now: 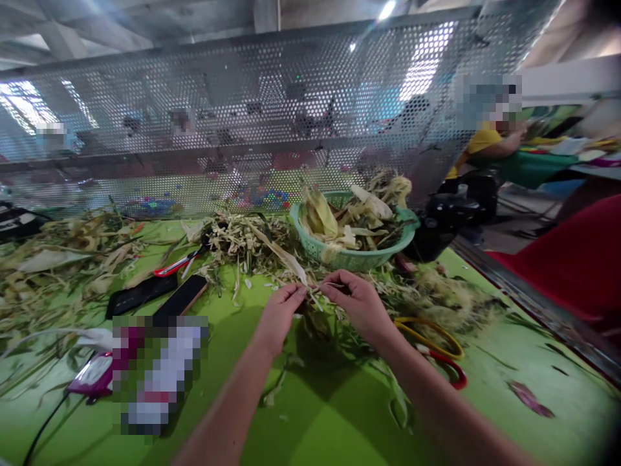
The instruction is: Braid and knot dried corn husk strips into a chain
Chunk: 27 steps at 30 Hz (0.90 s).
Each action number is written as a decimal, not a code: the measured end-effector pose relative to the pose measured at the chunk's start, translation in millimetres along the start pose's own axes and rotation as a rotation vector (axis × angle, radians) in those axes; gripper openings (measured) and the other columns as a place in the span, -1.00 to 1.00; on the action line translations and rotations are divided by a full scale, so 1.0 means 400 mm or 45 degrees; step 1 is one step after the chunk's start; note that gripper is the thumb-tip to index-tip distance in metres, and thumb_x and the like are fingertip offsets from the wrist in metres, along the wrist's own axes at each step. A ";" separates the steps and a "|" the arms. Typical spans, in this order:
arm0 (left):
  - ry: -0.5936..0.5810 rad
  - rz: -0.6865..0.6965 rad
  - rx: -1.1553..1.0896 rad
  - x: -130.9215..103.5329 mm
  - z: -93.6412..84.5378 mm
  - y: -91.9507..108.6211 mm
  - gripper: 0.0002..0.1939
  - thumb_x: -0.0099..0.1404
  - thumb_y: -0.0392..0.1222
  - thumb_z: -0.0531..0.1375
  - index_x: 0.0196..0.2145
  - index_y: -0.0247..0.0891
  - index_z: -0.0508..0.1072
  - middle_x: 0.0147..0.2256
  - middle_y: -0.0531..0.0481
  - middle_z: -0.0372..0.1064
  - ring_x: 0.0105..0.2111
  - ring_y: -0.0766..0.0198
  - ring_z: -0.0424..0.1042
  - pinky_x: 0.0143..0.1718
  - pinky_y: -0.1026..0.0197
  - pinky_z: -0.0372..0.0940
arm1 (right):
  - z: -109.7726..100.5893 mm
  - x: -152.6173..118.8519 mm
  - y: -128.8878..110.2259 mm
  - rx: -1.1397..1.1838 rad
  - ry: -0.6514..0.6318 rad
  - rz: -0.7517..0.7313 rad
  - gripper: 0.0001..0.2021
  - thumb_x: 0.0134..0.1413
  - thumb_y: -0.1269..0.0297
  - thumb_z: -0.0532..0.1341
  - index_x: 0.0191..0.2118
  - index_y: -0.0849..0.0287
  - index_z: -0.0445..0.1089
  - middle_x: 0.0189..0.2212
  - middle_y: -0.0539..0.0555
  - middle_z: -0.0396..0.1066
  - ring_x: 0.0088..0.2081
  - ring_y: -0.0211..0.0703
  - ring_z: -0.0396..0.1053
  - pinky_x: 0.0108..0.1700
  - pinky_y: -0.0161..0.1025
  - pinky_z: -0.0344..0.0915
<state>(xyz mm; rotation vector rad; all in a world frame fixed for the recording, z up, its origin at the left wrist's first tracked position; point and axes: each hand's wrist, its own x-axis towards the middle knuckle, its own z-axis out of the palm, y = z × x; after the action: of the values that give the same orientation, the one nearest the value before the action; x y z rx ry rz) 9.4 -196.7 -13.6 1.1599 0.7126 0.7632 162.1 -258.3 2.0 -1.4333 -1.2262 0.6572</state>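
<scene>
Both my hands meet above the green tabletop (310,433), in front of a basket. A pale corn husk strip (281,255) rises up and to the left from between them. My left hand (286,307) pinches the strip's lower end between thumb and fingers. Close beside it, my right hand (352,298) is closed in a pinch on a thin strand of husk. Under the hands lie dark green husk scraps (315,323), partly hidden. Just beyond stands the green plastic basket (334,259), heaped with dry corn husks (317,217).
Scissors with yellow and red handles (456,372) lie to the right near corn silk (441,294). To the left are a red utility knife (177,262), a black phone (182,299) and a purple power strip (94,372). A perforated metal screen (233,123) closes the back. A person in yellow (485,139) sits beyond.
</scene>
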 end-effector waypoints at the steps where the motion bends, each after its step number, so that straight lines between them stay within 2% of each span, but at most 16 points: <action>1: -0.022 -0.002 0.003 -0.001 0.001 0.002 -0.73 0.15 -0.01 0.24 -0.29 -0.27 0.51 -0.38 0.01 0.38 -0.37 0.31 0.29 -0.26 0.27 0.17 | 0.000 0.000 0.000 -0.003 0.014 0.007 -0.79 0.05 0.14 0.23 -0.39 0.19 0.37 -0.54 -0.06 0.28 -0.47 -0.28 0.19 -0.41 -0.34 0.13; 6: -0.091 0.055 0.022 -0.004 0.006 0.008 -0.75 0.11 -0.03 0.28 -0.39 -0.28 0.48 -0.45 0.06 0.34 -0.41 0.35 0.24 -0.28 0.30 0.14 | 0.003 -0.002 0.000 0.015 0.077 0.066 -0.78 0.01 0.13 0.24 -0.44 0.20 0.35 -0.56 -0.06 0.26 -0.48 -0.28 0.17 -0.42 -0.33 0.12; 8: -0.066 0.042 0.000 -0.003 0.006 0.005 -0.74 0.09 -0.02 0.29 -0.40 -0.29 0.47 -0.46 0.06 0.34 -0.42 0.35 0.24 -0.29 0.31 0.15 | 0.005 0.000 0.002 0.038 0.089 0.070 -0.78 0.00 0.13 0.24 -0.44 0.20 0.34 -0.54 -0.05 0.27 -0.47 -0.27 0.18 -0.40 -0.33 0.15; 13: 0.030 0.045 -0.198 0.009 -0.001 -0.010 -0.71 0.10 -0.02 0.28 -0.30 -0.28 0.48 -0.39 0.02 0.39 -0.39 0.33 0.31 -0.28 0.28 0.20 | 0.008 0.008 0.007 0.157 0.079 0.057 -0.75 0.03 0.09 0.23 -0.30 0.18 0.34 -0.43 -0.01 0.33 -0.40 -0.25 0.25 -0.35 -0.31 0.23; 18: 0.087 0.084 -0.253 0.016 -0.001 -0.013 -0.71 0.09 -0.05 0.30 -0.27 -0.28 0.49 -0.36 -0.01 0.42 -0.37 0.31 0.35 -0.23 0.24 0.25 | 0.030 -0.009 0.004 -0.019 -0.063 -0.007 -0.77 0.02 0.10 0.25 -0.33 0.17 0.32 -0.47 -0.03 0.33 -0.44 -0.25 0.26 -0.39 -0.32 0.21; 21: 0.099 0.104 -0.193 0.015 -0.001 -0.011 -0.73 0.11 -0.06 0.28 -0.27 -0.28 0.50 -0.35 -0.02 0.43 -0.32 0.27 0.36 -0.22 0.24 0.25 | 0.044 -0.020 0.002 -0.185 -0.067 -0.047 -0.81 0.01 0.16 0.26 -0.32 0.17 0.34 -0.46 -0.02 0.37 -0.43 -0.22 0.30 -0.37 -0.30 0.21; 25: 0.171 0.115 -0.120 0.015 -0.005 -0.010 -0.78 0.11 -0.07 0.28 -0.37 -0.28 0.49 -0.42 0.03 0.39 -0.40 0.35 0.31 -0.33 0.32 0.20 | 0.047 -0.023 -0.002 -0.352 -0.069 -0.125 -0.91 0.07 0.28 0.19 -0.37 0.17 0.39 -0.52 -0.03 0.38 -0.46 -0.22 0.29 -0.38 -0.31 0.18; 27: 0.166 0.075 -0.204 0.015 -0.005 -0.011 -0.79 0.09 -0.08 0.29 -0.42 -0.30 0.46 -0.47 0.05 0.35 -0.48 0.40 0.27 -0.41 0.34 0.17 | 0.046 -0.022 -0.002 -0.344 -0.103 -0.146 -0.92 0.07 0.29 0.19 -0.38 0.16 0.40 -0.50 -0.03 0.40 -0.45 -0.21 0.30 -0.36 -0.30 0.20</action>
<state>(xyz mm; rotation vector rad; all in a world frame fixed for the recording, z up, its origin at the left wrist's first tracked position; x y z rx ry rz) 12.0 -191.7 -18.6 0.9959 0.7142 0.9348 142.6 -259.9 -3.9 -1.5550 -1.4936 0.4877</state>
